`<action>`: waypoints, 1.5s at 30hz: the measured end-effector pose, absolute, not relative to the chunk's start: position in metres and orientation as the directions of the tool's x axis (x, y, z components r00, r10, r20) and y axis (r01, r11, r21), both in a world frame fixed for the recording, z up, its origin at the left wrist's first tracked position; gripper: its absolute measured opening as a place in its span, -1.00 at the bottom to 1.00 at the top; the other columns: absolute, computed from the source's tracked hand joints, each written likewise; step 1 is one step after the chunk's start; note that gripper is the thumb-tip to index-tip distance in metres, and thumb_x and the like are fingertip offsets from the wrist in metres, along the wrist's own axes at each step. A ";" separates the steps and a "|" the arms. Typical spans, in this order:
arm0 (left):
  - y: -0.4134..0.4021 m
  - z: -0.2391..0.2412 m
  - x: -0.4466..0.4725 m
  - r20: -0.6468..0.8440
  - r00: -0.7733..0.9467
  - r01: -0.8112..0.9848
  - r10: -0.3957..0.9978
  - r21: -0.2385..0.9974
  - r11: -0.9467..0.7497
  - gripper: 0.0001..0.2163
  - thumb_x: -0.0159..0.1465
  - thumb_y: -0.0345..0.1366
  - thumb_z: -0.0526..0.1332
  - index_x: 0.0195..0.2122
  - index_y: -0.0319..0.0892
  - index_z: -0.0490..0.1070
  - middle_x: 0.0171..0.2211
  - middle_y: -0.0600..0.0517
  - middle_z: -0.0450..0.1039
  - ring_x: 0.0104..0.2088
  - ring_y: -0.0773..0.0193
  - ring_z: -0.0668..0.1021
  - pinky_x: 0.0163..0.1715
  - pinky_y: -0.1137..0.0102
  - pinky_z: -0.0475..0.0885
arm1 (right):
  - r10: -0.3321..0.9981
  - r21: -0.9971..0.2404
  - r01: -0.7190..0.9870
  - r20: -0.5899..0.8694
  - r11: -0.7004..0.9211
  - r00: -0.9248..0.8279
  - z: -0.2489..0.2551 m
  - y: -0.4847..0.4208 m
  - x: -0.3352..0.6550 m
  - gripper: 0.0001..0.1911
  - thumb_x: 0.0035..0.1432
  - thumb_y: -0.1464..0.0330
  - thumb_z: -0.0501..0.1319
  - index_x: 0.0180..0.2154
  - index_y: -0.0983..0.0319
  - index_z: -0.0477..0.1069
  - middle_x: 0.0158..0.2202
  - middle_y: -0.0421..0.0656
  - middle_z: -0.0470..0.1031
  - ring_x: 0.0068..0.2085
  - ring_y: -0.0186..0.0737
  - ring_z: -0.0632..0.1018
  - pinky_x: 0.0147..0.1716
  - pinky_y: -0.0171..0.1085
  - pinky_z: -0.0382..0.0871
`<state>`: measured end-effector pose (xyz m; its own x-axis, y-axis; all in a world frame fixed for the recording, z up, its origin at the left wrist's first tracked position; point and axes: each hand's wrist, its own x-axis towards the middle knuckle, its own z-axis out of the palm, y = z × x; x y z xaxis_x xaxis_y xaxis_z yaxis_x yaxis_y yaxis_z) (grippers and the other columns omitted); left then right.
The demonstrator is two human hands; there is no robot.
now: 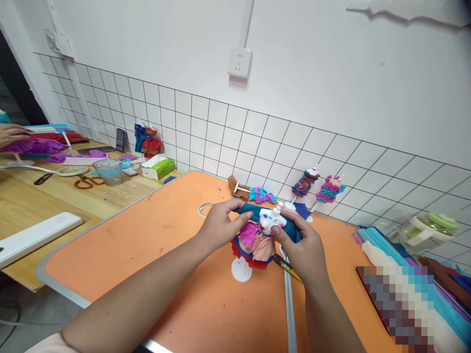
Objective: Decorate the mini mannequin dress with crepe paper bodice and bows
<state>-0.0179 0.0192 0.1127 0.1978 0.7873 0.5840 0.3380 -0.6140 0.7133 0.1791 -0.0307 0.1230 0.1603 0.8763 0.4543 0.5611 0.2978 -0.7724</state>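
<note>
A small white mannequin (271, 216) on a round white base (242, 269) stands tilted between my hands above the orange table. It wears a layered skirt (257, 241) of pink, peach, blue and red crepe paper. Behind its torso runs a teal crepe paper strip (248, 212). My left hand (223, 223) pinches the left end of this strip between thumb and fingers. With its thumb on the front of the torso, my right hand (304, 247) grips the mannequin and the strip's other side; its fingertips are partly hidden behind.
Dressed mannequins (305, 184) stand by the wall, and one lies nearby. On the right are crepe paper rolls (386, 250), a lidded jar (423, 233) and a blurred-out device (397, 304). Orange scissors (88, 182), a glass cup (108, 171) and another person's hand (13, 135) are left.
</note>
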 end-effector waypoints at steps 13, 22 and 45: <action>-0.006 0.105 -0.005 0.757 0.005 0.466 0.654 0.576 -0.671 -0.92 0.23 -0.41 0.20 -0.32 -0.15 0.47 -0.44 0.08 0.46 -0.44 0.36 0.48 -0.44 0.46 0.39 | 0.832 -0.727 0.649 0.490 0.224 0.262 0.124 -0.035 0.169 -0.58 0.03 0.06 0.28 -0.10 0.11 0.51 -0.09 -0.12 0.57 -0.17 -0.04 0.57 -0.32 -0.22 0.40; -0.014 0.108 0.009 0.804 -0.007 0.598 0.594 0.479 -0.642 -0.93 0.23 -0.35 0.21 -0.28 -0.13 0.48 -0.42 0.07 0.52 -0.40 0.28 0.49 -0.35 0.36 0.38 | 0.785 -0.706 0.664 0.548 0.248 0.290 0.124 -0.036 0.163 -0.60 0.02 0.06 0.28 -0.15 0.13 0.52 -0.21 -0.15 0.59 -0.22 -0.07 0.57 -0.30 -0.23 0.38; -0.015 0.085 0.013 0.894 0.166 0.562 0.417 0.262 -0.785 -0.74 0.28 -0.42 0.15 -0.01 -0.13 0.40 -0.21 -0.04 0.55 -0.22 0.25 0.56 -0.23 0.36 0.50 | 0.814 -0.709 0.678 0.502 0.195 0.291 0.139 -0.031 0.153 -0.65 0.04 0.02 0.21 -0.28 0.14 0.43 -0.34 -0.16 0.58 -0.41 -0.15 0.53 -0.45 -0.27 0.27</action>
<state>0.0128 -0.0148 0.0851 0.1660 0.4170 0.8936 0.5618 -0.7848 0.2618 0.1533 -0.0310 0.1386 0.2907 0.8143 0.5023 0.6779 0.1952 -0.7087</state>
